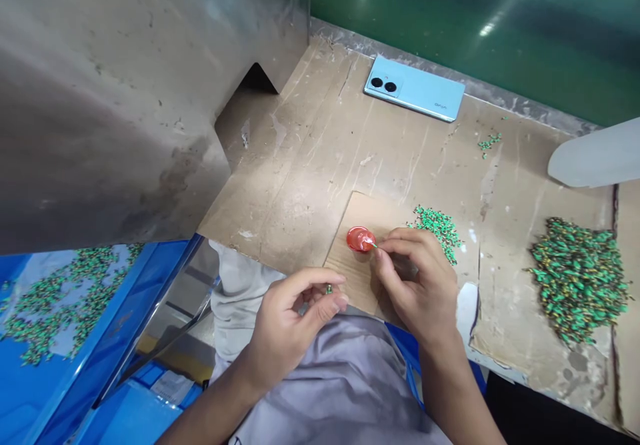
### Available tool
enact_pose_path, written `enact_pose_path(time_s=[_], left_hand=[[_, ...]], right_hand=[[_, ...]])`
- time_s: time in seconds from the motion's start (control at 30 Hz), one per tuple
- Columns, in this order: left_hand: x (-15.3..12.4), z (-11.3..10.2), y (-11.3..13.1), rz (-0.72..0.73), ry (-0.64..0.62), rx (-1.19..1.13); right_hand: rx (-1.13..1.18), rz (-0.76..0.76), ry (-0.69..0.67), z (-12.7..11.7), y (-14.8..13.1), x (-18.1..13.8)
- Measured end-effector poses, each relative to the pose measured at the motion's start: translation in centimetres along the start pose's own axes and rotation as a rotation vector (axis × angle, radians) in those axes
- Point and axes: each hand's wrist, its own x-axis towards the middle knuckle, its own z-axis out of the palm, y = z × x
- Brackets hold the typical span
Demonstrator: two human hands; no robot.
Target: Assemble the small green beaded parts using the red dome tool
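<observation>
From where I'm standing, the right hand (423,278)'s pinching a thin stick (373,245) at the red cup (354,239) on the cardboard (377,211), the left hand (290,315)'s pinching a green bit (329,289), with the small pile (438,228) probably parked there for easy grabbing.

a thin green piece (373,245) slants over a round red dish (354,239), a tiny green part (329,289) held nearby.

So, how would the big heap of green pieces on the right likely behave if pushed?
The heap would probably spread rather than slide as one block: it lies loose, with no walls around it. Each piece looks tiny compared with the right hand, so likely light. Some could stray; a few already sit at its ragged edge.
</observation>
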Motion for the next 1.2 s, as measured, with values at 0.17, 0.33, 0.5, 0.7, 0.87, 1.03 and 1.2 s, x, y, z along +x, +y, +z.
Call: enact_pose_path(time_s=[0.17, 0.33, 0.5, 0.7, 0.87, 1.03, 1.2], left_hand=[[-0.2, 0.1, -0.2, 0.010, 0.012, 0.000], [-0.4, 0.2, -0.4, 0.045, 0.021, -0.058], [-0.2, 0.1, -0.5, 0.327, -0.002, 0.262], [0.0, 0.8, -1.9, 0.710, -0.172, 0.657], [-0.2, 1.4, -2.8, 0.744, -0.197, 0.757], [-0.2, 1.2, -2.7, 0.735, -0.213, 0.798], [-0.1, 1.2, -2.7, 0.734, -0.205, 0.785]], right_hand=[[-0.023, -0.004, 0.004, 0.1, 0.1, -0.1], [-0.013, 0.007, 0.028, -0.2, 0.1, -0.2], [-0.009, 0.019, -0.095, -2.2, 0.1, -1.4], [0.044, 0.027, -0.403, -5.1, -0.3, -4.2], [0.057, 0.077, -0.441, -5.0, -0.7, -5.5], [-0.044, 0.023, -0.459, -4.4, -0.7, -5.4], [-0.082, 0.009, -0.510, -4.7, -0.8, -5.0]])
